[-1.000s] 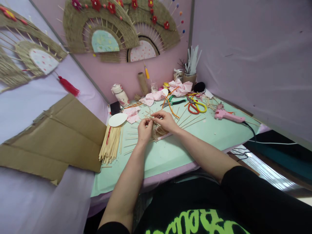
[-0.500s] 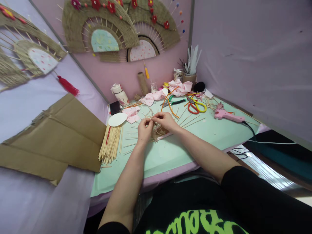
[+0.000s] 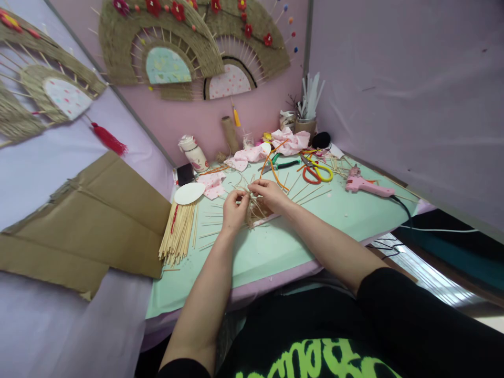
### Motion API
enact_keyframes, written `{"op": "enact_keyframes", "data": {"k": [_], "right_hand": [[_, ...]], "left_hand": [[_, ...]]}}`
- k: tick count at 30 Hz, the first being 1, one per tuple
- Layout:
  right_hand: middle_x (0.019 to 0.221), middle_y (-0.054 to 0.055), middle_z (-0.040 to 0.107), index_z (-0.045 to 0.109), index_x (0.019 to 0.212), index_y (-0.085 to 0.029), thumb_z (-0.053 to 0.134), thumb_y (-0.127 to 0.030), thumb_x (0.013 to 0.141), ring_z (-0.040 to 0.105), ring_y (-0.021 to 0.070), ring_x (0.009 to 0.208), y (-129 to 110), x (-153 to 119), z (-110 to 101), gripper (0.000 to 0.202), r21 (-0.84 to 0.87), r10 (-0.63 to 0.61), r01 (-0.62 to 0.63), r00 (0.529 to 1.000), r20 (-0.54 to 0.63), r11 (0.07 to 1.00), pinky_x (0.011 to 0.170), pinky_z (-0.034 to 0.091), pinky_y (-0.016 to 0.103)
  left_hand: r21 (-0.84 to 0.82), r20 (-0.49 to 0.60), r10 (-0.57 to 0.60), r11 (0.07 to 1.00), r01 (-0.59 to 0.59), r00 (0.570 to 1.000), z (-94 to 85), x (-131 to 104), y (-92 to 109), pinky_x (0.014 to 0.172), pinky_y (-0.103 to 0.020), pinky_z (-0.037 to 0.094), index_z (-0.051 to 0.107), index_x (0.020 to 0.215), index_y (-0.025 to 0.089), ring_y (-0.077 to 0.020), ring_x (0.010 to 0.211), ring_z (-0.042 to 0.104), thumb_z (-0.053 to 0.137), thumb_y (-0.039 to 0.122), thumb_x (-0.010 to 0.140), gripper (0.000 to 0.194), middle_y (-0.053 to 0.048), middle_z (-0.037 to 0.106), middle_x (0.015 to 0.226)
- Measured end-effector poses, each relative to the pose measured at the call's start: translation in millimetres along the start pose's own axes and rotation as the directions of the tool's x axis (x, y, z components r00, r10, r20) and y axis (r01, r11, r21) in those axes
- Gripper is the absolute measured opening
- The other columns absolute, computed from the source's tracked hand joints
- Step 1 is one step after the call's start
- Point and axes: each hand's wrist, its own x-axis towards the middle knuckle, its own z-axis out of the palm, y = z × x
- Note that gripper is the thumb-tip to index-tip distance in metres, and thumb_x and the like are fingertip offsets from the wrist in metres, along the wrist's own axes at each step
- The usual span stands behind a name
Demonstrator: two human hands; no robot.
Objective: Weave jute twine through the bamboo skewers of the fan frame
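Observation:
My left hand (image 3: 235, 206) pinches a tangle of thin tan twine (image 3: 256, 208) between thumb and fingertips. Close beside it on the right, my right hand (image 3: 268, 194) is closed on strands of the same twine, its fingertips a little apart from the left ones. Beneath both hands lies a half-round fan frame with thin wooden sticks (image 3: 309, 195) radiating out to left and right. Its brown and pink base is partly covered by the twine and my right hand.
Bamboo sticks (image 3: 177, 236) lie at left under a white oval card (image 3: 189, 193), beside folded cardboard (image 3: 90, 220). Scissors (image 3: 323, 170), pliers (image 3: 285, 165), pink cloth (image 3: 291, 140) and a pink glue gun (image 3: 368, 186) lie behind and right. A bottle (image 3: 195, 153) stands at back.
My right fingertips have drawn slightly away from the left ones, opening a small gap with twine showing in it. The left hand stays nearly in place.

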Motion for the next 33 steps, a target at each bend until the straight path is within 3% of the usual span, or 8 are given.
{"op": "enact_keyframes", "data": {"k": [8,15,24,29,33], "right_hand": [[0.060,-0.006,0.048,0.054,0.068,-0.017,0.072,-0.037,0.057,0.044,0.0062,0.055,-2.6,-2.2,0.0,0.029,0.012,0.015,-0.016,0.999,0.035,1.000,0.050,0.034,0.019],[0.061,-0.005,0.053,0.054,0.068,-0.017,0.074,-0.038,0.056,0.048,0.0074,0.056,1.5,-1.2,-0.4,0.032,0.066,0.019,-0.025,0.996,0.088,0.997,0.056,0.041,0.022],[0.059,-0.004,0.053,0.056,0.068,-0.017,0.074,-0.040,0.057,0.048,0.0080,0.054,5.8,0.9,-1.7,0.031,0.069,-0.004,-0.004,0.994,0.111,0.998,0.055,0.041,0.023],[0.058,-0.003,0.052,0.060,0.069,-0.016,0.066,-0.039,0.064,0.046,0.0080,0.055,-1.7,-0.6,-0.9,0.024,-0.095,-0.024,0.028,0.999,0.039,0.995,0.051,0.036,0.020],[0.062,-0.002,0.057,0.061,0.068,-0.014,0.064,-0.032,0.063,0.049,0.0086,0.058,-6.7,-4.5,2.0,0.018,-0.276,-0.153,0.152,0.988,0.017,0.949,0.059,0.040,0.023]], "left_hand": [[-0.038,0.011,-0.048,0.998,0.048,0.999,-0.7,-1.0,3.4,0.072,-0.026,0.043,0.062,0.078,0.017,-0.0128,0.073,0.054,0.058,0.025,0.072,0.010,-0.002,0.061,0.078],[-0.167,0.071,-0.125,0.977,0.135,0.990,-1.7,-0.5,7.3,0.068,-0.025,0.044,0.064,0.080,0.015,-0.0123,0.070,0.055,0.062,0.029,0.069,0.018,-0.003,0.063,0.076],[-0.261,0.069,-0.133,0.954,0.146,0.989,-2.0,-1.7,8.8,0.065,-0.024,0.044,0.061,0.076,0.015,-0.0107,0.065,0.054,0.062,0.031,0.071,0.017,-0.001,0.061,0.070],[-0.271,0.022,-0.161,0.949,0.161,0.987,-2.8,-1.0,9.3,0.067,-0.024,0.044,0.060,0.077,0.015,-0.0113,0.068,0.054,0.062,0.033,0.070,0.019,-0.001,0.060,0.073],[-0.185,-0.055,-0.098,0.979,0.087,0.994,-4.1,-0.2,8.1,0.071,-0.025,0.044,0.061,0.077,0.015,-0.0123,0.072,0.054,0.061,0.032,0.073,0.017,-0.002,0.060,0.075]]}}
